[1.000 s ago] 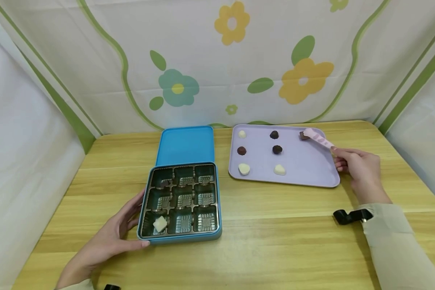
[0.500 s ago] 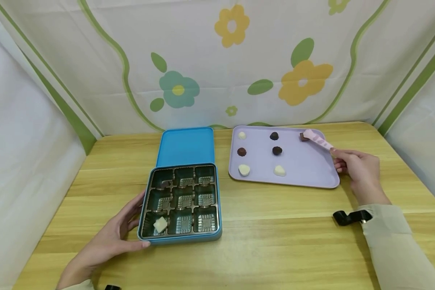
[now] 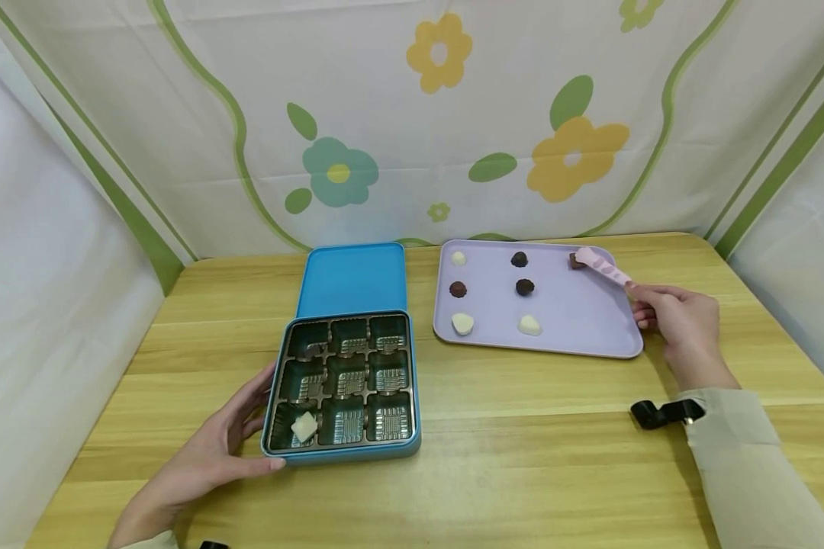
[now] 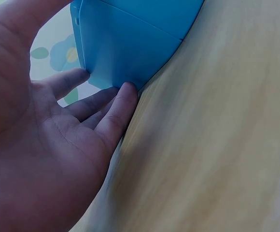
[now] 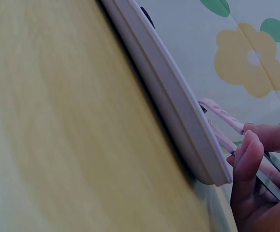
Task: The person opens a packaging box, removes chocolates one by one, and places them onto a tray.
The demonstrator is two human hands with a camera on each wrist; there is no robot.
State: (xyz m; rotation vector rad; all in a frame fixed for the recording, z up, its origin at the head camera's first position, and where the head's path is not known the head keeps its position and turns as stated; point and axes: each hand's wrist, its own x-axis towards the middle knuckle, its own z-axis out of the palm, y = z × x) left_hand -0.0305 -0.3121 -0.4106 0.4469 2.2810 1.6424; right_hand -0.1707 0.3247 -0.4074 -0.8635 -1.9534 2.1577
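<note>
Brown chocolate, squat and blocky, is seen near the far right corner of the lilac tray, its right side partly covered by pink tongs; whether it is clamped cannot be told. From the left, the smooth blue box is touched at its near left corner by the left hand, the fingers spread along the side and the thumb laid straight at the front. Inside, a shiny brown plastic insert is divided into nine ribbed compartments, and a tilted white cube is held in the near left one. Behind the box, a flat blue lid is laid on the wood-grained table. On the tray, fluted dark chocolates, a reddish-brown one, a small round white one and two white rounded triangles are spread apart. At far right, the tongs are pinched between the thumb and fingers of the right hand. Compared with the earlier frames, only the head view has been tipped slightly; hands, tongs and chocolates are found in the same places.
</note>
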